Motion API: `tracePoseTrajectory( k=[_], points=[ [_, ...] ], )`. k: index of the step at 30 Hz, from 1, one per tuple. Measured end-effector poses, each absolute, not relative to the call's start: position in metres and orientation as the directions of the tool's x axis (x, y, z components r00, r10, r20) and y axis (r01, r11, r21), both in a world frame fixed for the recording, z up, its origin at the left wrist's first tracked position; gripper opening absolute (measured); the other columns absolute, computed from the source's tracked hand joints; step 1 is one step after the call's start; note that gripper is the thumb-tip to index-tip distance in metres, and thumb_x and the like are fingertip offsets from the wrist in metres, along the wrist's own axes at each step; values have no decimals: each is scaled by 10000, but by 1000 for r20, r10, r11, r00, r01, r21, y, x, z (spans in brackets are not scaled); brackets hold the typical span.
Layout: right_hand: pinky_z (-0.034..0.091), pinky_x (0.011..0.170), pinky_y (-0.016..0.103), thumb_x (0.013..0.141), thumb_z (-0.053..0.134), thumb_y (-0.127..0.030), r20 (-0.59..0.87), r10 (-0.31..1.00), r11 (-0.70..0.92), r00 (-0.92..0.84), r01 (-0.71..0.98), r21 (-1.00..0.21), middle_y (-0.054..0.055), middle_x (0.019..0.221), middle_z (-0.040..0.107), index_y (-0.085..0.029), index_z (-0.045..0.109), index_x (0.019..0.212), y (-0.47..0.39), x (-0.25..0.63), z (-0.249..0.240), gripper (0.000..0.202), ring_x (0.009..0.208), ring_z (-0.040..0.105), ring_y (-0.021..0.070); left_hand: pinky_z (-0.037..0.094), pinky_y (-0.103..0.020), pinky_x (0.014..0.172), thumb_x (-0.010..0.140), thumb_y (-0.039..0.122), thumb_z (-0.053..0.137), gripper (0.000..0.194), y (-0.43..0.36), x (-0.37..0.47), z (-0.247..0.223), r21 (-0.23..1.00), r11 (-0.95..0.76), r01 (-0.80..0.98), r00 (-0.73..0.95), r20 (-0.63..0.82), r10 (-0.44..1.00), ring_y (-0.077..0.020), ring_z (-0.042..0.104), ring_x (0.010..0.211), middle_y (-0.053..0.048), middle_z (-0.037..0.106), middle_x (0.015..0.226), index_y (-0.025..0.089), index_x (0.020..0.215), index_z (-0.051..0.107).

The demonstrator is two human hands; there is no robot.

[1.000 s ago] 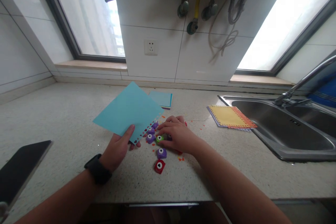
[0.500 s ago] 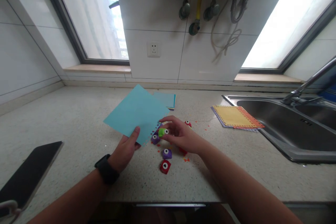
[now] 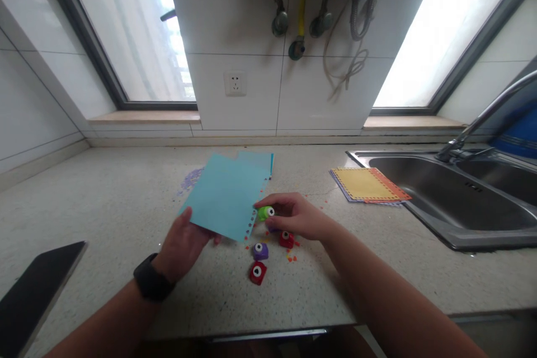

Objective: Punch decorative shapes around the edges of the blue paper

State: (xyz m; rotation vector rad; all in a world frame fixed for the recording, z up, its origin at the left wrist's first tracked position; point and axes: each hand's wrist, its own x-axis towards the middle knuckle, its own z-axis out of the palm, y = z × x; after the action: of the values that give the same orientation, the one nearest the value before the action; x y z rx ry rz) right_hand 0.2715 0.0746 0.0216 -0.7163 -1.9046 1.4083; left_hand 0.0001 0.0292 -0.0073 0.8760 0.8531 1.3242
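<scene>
My left hand grips the lower left corner of a light blue sheet of paper, thumb on top. A row of small punched holes runs along the sheet's right edge. Between the thumb and fingers of my right hand is a green craft punch, close beside that edge. Below it on the counter lie a purple craft punch and a red craft punch. Another red punch sits just under my right hand, and a further purple one is partly hidden by the fingers.
More blue paper lies behind the held sheet. Purple bits and orange bits are scattered on the counter. Yellow and orange punched sheets lie beside the steel sink. A black flat object rests at the left.
The blue sheet has turned and tilted lower, its punched edge now steeper. My left hand has shifted to its lower left corner. The green punch stays in my right hand, slightly away from the edge.
</scene>
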Motion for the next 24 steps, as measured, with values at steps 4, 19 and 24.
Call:
tracePoseTrajectory(
  k=[4,19,24],
  points=[
    [551,694,266,839,775,-347,107,694,233,-712,81,-969,43,921,714,-174,742,1151,80,289,25,359,773,643,127,583,-423,677,865,718,444,641,35,-12,4,855,213,-473,106,-185,977,-327,728,872,-147,766,943,182,1125,682],
    [490,559,219,920,692,-388,115,824,155,-555,25,-988,-14,768,617,-203,711,1175,87,299,26,316,630,584,93,613,-433,852,803,417,793,325,28,-1,-7,991,131,12,-17,-131,991,-286,757,895,-91,801,1012,198,1036,741],
    [529,697,254,866,767,-316,274,884,234,-379,-149,-961,-2,900,645,-275,718,1196,90,300,22,335,742,616,104,621,-370,737,899,481,644,302,22,-1,-6,835,-223,503,26,244,969,-266,747,799,-51,786,855,198,898,750]
  ],
)
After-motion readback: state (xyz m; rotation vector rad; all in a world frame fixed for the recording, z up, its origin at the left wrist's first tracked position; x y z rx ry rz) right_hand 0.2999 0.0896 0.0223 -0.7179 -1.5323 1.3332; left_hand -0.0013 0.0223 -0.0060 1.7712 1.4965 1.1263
